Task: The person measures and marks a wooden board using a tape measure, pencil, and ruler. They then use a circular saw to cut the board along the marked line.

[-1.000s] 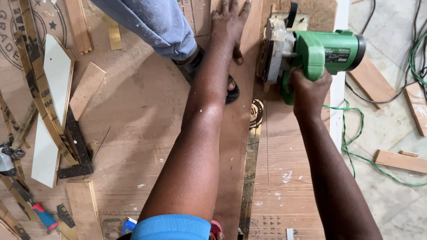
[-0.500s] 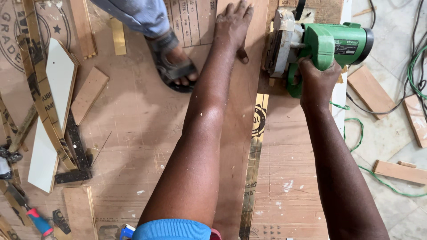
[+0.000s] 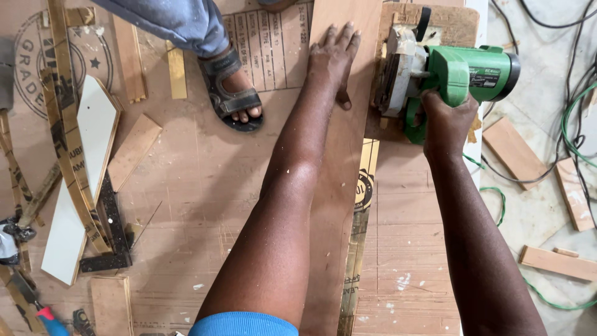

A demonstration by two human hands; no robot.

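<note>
In the head view, the right hand [image 3: 444,121] keeps its grip closed around the handle of the green circular saw [image 3: 448,74], which now stands further along the brown board [image 3: 339,186] than a second ago, so the cut seems to advance; the left hand [image 3: 333,59] stays pressed flat, fingers spread, on the board, and the sandalled foot [image 3: 235,93] of another person has moved left, away from the board

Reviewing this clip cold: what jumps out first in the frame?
The green circular saw at top right, gripped by the right hand, catches the eye first. Beside it the left hand lies flat on a long plywood strip running down the middle. At top left another person's sandalled foot stands on the sheet.
</note>
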